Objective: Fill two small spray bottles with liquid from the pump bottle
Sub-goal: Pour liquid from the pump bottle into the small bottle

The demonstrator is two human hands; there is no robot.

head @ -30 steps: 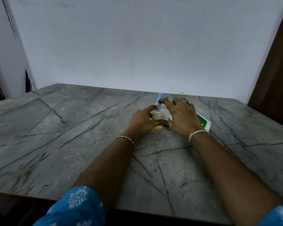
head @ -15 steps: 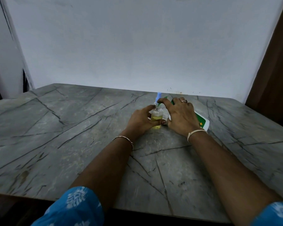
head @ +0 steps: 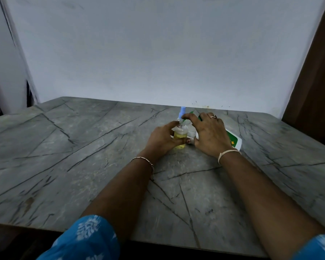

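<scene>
Head view: bottle business going on at the far middle of the grey veined marble table.

The left hand is wrapped round the small clear plastic spray bottle, thumb across its near side. The bottle stands upright on the table with yellow liquid in its lower part. A pale blue spray top sticks up right at its neck. The right hand lies draped over the white pump bottle with a green label, which sits tilted just right of the little bottle. Its index finger reaches left to touch the blue top. Can't tell if the palm actually grips the pump bottle. There's 1 ring on the right hand, thin bracelets on both wrists and blue printed sleeves at the near edge.
</scene>
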